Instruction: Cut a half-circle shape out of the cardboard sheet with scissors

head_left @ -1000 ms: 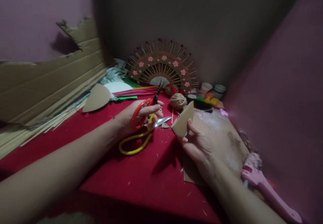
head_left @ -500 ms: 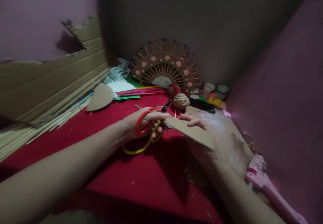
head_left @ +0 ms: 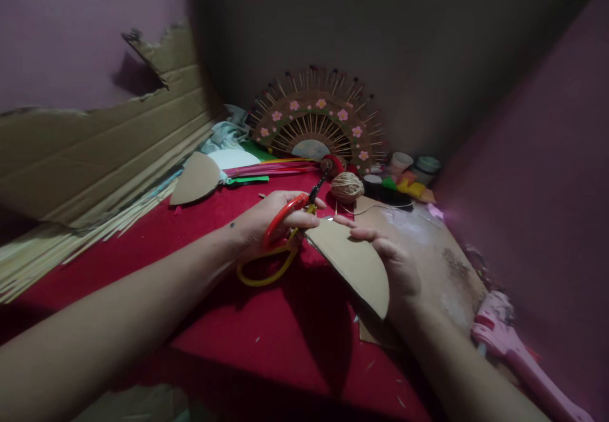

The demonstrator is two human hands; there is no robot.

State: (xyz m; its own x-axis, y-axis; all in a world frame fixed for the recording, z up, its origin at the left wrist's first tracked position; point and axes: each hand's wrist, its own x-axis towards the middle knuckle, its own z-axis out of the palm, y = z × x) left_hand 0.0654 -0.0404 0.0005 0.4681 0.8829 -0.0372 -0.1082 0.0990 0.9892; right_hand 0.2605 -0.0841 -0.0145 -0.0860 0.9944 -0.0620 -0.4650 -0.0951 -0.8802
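Note:
A half-round piece of cardboard (head_left: 354,266) is held above the red cloth, its flat face tilted up toward me. My right hand (head_left: 397,270) grips it along its curved right edge, fingers over the top. My left hand (head_left: 280,216) has a pair of scissors (head_left: 273,228) with one red and one yellow handle hanging on it, the dark blades pointing up and away. Its thumb and fingertips touch the left corner of the cardboard. Part of the left fingers is hidden behind the handles.
Beyond the hands sit a twine ball (head_left: 347,187) and a flower-painted stick fan (head_left: 316,114). Another cut cardboard piece (head_left: 195,179) lies left, near thin sticks (head_left: 95,235). A pink glue gun (head_left: 507,339) rests at right beside a stained board (head_left: 423,238). Torn cardboard (head_left: 95,149) leans on the wall.
The cardboard has turned so that more of its flat face shows, its right end now lower. The scissors have tilted slightly in my left hand. The whole view has shifted a little.

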